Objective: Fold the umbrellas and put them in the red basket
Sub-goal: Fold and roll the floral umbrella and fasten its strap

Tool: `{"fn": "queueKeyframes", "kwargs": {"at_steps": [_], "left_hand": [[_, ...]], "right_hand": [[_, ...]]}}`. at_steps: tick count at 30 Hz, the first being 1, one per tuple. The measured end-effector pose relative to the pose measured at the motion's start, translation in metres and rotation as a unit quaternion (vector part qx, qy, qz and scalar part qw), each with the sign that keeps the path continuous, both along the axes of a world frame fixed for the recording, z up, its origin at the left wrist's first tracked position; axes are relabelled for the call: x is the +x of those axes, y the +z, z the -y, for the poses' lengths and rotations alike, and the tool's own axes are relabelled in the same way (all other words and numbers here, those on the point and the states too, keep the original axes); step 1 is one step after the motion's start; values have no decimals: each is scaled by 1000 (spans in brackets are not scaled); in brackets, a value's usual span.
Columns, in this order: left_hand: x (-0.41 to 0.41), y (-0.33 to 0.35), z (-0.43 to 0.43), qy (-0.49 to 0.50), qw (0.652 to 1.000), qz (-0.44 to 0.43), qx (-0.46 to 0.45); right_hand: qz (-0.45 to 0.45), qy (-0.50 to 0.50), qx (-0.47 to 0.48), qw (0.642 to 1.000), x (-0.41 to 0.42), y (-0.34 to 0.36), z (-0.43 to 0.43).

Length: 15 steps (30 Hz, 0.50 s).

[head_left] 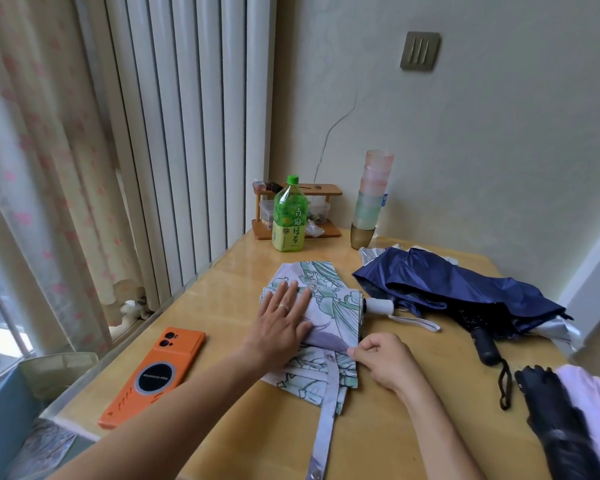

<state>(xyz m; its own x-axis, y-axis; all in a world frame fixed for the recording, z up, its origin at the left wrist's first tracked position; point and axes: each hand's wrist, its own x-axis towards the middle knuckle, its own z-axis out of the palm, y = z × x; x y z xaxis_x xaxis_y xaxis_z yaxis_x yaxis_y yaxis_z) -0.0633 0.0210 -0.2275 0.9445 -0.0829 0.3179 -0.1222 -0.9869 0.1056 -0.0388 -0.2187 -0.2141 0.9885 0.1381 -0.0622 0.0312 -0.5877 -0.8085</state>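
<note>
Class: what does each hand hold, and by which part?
The right hand pinches the floral umbrella by its canopy edge; the left hand only presses flat on the canopy.

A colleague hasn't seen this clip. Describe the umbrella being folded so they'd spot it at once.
On the wooden table, look at the middle, between the orange phone and the navy umbrella. The floral umbrella lies there under the left hand, its edge pinched by the right hand. It alone is printed with green leaves on pale cloth.
</note>
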Motion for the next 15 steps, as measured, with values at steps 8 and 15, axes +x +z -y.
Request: {"fn": "queueKeyframes", "kwargs": {"at_steps": [8,15], "left_hand": [[0,-24,-4,3,1000,23,-19],[-1,-27,-4,-10,999,37,-38]], "right_hand": [[210,-77,-29,974,-8,17,-5],[277,162,-93,943,-24,10,-31]]}}
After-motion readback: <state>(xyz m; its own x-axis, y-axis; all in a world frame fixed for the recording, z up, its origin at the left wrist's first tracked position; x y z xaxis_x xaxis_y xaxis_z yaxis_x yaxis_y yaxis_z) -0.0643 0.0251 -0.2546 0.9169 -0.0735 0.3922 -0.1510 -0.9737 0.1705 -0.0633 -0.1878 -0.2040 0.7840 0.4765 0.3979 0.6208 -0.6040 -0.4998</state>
